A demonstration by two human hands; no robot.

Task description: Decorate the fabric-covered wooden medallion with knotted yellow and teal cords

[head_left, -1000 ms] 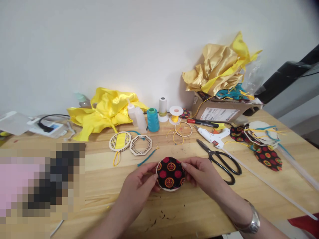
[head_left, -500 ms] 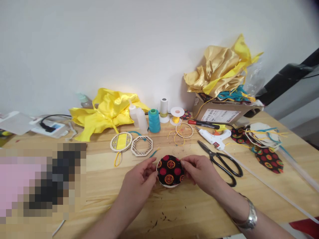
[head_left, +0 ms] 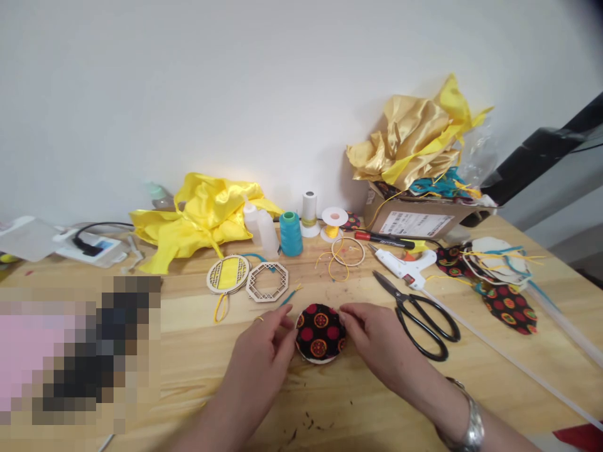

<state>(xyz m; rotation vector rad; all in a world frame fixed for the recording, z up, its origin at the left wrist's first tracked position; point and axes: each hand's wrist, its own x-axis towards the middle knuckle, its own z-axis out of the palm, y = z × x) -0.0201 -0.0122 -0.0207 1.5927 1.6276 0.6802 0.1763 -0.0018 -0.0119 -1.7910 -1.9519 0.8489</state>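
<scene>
Between my hands is a round disc (head_left: 321,333) faced with black fabric printed with red and orange circles. A pale rim shows along its lower edge. My left hand (head_left: 264,351) grips the left side, thumb at the near edge and fingertips partly hidden. At the upper right edge my right hand (head_left: 377,333) pinches the disc between thumb and forefinger. Black-handled scissors (head_left: 426,320) lie just right of that hand. Beyond my left hand are an octagonal wooden lattice frame (head_left: 250,292) and a round lattice frame (head_left: 228,274) with yellow fabric inside.
A white glue gun (head_left: 400,267), a marker (head_left: 384,240) and a thin wooden ring (head_left: 347,252) lie behind. Teal thread (head_left: 291,235) stands near the wall by yellow satin (head_left: 202,210). A cardboard box (head_left: 414,216) of fabric scraps sits back right, patterned pieces (head_left: 511,307) before it.
The disc and both hands sit slightly lower in the picture, and the whole view has shifted down a little. Both hands stay at the disc's edges.
</scene>
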